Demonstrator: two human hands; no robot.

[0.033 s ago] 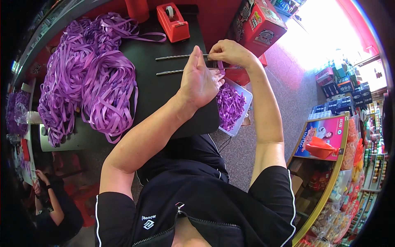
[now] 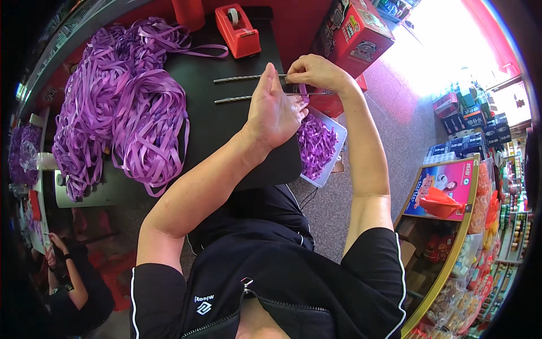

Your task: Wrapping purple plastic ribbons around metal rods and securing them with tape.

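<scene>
Two thin twisted metal rods, the far rod [image 2: 240,79] and the near rod [image 2: 232,100], stick out side by side over the black table. A short piece of purple ribbon [image 2: 304,91] lies across them near their right ends. My left hand [image 2: 274,113] is at the rods, palm turned up, thumb raised and apart, fingers reaching right to the ribbon's lower end. Bent over the far rod, my right hand [image 2: 316,72] has its fingertips pinched together at the ribbon's upper end. The exact grip of those fingertips is partly hidden.
Long purple ribbons [image 2: 149,124] are heaped on the left of the black table [image 2: 243,133]. A red tape dispenser [image 2: 240,37] stands at the back. Below my hands, a clear plastic bin [image 2: 323,181] holds short purple pieces. A display cabinet [image 2: 451,248] stands right; another person [image 2: 79,282] sits lower left.
</scene>
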